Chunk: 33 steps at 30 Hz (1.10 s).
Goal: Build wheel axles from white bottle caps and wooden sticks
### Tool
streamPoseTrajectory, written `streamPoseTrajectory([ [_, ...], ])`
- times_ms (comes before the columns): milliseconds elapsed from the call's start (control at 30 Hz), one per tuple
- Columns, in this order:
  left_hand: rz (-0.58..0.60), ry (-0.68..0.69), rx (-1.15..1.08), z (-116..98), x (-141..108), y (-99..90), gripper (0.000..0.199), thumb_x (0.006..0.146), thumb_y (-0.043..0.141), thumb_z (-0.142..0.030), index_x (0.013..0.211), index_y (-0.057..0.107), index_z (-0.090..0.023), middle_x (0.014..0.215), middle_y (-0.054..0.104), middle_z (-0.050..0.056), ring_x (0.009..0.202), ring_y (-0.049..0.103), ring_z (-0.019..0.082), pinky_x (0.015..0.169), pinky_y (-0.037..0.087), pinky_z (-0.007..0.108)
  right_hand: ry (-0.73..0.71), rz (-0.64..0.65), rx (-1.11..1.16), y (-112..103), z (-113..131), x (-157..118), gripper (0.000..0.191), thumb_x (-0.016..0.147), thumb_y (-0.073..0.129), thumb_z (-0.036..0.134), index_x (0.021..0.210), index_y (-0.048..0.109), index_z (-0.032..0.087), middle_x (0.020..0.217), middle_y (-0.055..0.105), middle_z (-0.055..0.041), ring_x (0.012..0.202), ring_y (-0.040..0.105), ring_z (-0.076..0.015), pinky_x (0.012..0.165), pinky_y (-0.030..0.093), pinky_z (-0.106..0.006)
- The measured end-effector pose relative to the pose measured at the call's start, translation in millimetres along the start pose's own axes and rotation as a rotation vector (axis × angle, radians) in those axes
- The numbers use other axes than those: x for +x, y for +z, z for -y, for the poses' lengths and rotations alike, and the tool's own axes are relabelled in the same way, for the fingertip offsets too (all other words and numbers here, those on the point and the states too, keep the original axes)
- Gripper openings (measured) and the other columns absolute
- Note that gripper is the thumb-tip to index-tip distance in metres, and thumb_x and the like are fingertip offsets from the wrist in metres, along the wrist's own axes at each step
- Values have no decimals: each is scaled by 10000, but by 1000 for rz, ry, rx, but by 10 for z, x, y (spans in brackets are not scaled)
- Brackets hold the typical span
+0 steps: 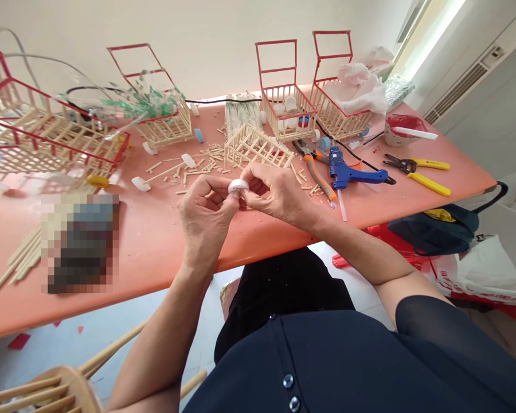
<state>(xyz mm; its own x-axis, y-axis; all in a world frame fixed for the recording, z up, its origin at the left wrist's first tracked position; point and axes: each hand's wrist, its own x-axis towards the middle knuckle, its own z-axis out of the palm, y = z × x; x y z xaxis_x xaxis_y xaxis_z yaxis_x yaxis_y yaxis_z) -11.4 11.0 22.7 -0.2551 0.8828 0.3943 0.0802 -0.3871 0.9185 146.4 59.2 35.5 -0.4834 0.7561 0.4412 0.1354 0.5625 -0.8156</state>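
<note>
- Left hand (207, 209): your fingers and thumb were closed on the left side of a small white round plastic cap (238, 184).
- Right hand (279, 192): your fingertips gripped the right side of the same cap, so that it lay between both hands, above the near edge of the bench.
- Bench (148, 246): an orange-pink surface carried the materials and tools.
- Directly beyond your hands: a small slatted frame of pale wooden sticks (258, 146) lay among short cut stick pieces (204, 163).
- Left of these: a thin pale axle stick with white wheels (165, 172) at its two ends rested on the bench.
- Right of your hands, in order: orange-and-grey-handled pliers (320, 172), a blue glue gun (355, 174) and yellow-handled wire strippers (430, 175).
- Behind the tools: a pale stick basket with a red handle frame (288, 117) contained white caps; a similar basket stood to its right, with crumpled white plastic (356, 89) over it.
- Far right: a tub with red contents (406, 129) had a white-handled implement (417, 133) across it.
- Left end: long pale loose sticks (23, 255) lay beside a pixelated dark object (86, 246), its identity indeterminable.
</note>
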Motion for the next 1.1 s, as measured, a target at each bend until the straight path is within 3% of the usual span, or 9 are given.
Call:
streamPoseTrajectory([
  [133,17,-28,-49,2,33,-28,222,808,929,-316,852,744,-202,743,759,-26,648,734,121,644,636,229,1,28,104,0,-43,21,102,941,661,260,938,593,184,858,667,19,749,649,-100,700,533,-226],
  [300,33,-53,-184,7,57,-77,274,768,984,-331,959,824,-218,846,802,-15,724,782,142,711,668,253,-24,33,223,-27,-68,56,431,977,726,597,992,608,183,910,690,-3,826,681,-123,788,578,-262],
  [400,23,-36,-200,10,49,-88,321,736,1008,-313,997,839,-235,903,824,-12,781,802,158,743,681,265,-44,32,234,-30,-55,60,523,967,689,706,988,605,190,916,703,-4,845,694,-126,814,592,-270],
  [633,0,30,-99,8,26,-86,297,788,978,-373,1000,832,-226,923,835,10,796,802,168,784,696,297,-52,32,257,-17,-53,38,509,970,705,683,1055,624,187,990,732,-23,910,739,-141,885,629,-290],
  [833,2,85,-52,15,18,-86,272,844,934,-407,1022,827,-231,955,823,18,822,797,169,853,701,341,-107,-3,93,-46,-39,28,444,1036,645,625,1002,633,182,991,710,-31,915,715,-149,835,599,-290],
  [1000,-37,86,16,-19,17,-92,259,827,947,-389,978,814,-227,904,810,7,761,773,149,778,670,297,-161,-23,-11,-57,-42,39,438,1064,611,606,1077,677,173,1050,730,-51,919,668,-139,780,546,-260],
  [1100,-24,79,-12,-35,25,-95,263,814,959,-376,984,818,-234,884,802,-2,728,760,135,722,648,262,-125,-11,69,-49,-58,46,442,1049,645,602,1132,656,168,1013,719,-34,877,661,-117,773,546,-238],
])
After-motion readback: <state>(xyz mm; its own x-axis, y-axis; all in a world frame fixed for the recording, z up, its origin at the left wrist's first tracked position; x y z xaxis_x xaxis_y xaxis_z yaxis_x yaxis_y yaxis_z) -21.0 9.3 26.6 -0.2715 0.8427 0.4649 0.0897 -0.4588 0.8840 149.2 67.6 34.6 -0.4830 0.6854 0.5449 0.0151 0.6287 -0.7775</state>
